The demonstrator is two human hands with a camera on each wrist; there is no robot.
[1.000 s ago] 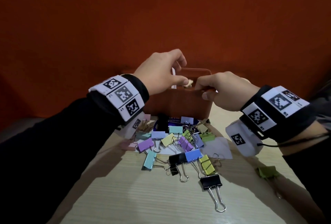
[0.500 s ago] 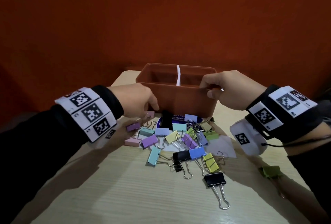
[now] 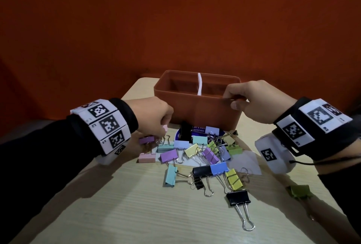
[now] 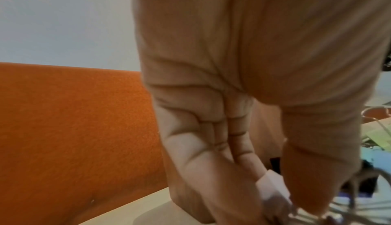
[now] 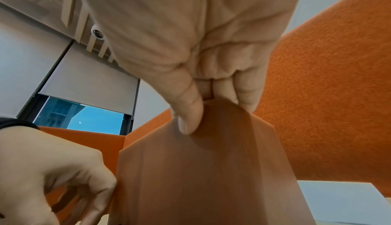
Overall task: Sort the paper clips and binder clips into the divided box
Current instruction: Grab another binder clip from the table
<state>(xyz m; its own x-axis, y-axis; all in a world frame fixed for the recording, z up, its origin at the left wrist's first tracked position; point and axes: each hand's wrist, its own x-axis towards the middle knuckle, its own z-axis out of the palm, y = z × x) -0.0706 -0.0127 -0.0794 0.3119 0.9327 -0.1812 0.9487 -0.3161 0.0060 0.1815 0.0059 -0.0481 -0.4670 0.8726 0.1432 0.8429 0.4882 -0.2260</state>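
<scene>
A brown divided box (image 3: 197, 115) with a white divider (image 3: 199, 85) stands at the back of the table. My right hand (image 3: 231, 101) pinches its near rim at the right compartment, thumb (image 5: 188, 116) on the outer wall of the box (image 5: 201, 170). Several coloured binder clips (image 3: 195, 156) lie heaped in front of the box. My left hand (image 3: 163, 126) is down at the heap's left end, its fingers and thumb closing on a pale pink binder clip (image 4: 273, 186). What lies inside the box is hidden.
A black binder clip (image 3: 238, 198) lies nearest me. A green clip (image 3: 298, 191) sits alone at the right. A purple card (image 3: 197, 129) and a white paper (image 3: 246, 160) lie under the heap. The table ends just behind the box, before an orange wall.
My left hand left the box's rim and dropped down and left to the clip heap. My right hand stayed on the rim.
</scene>
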